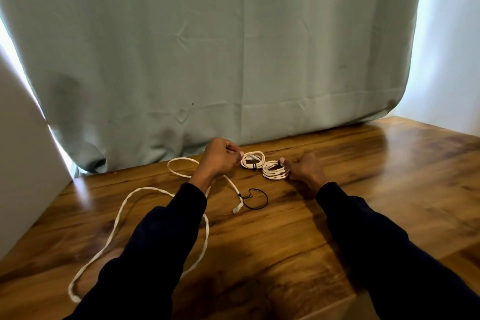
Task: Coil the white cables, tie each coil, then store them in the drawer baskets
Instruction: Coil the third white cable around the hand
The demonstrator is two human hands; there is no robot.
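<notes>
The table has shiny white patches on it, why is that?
In the head view, that is glare: bright light from the gaps beside the curtain bounces off the glossy wooden table, strongest at its left edge. The edges of the picture also bend, from the wide-angle lens.

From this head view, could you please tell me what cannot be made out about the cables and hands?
- Loose white cable: its near stretch runs behind the left sleeve.
- Right hand: fingertips hidden behind the right coil; grip unclear.
- Left hand: beside the left coil; a pinch is too small to confirm.
- Drawer baskets: outside the frame.
</notes>
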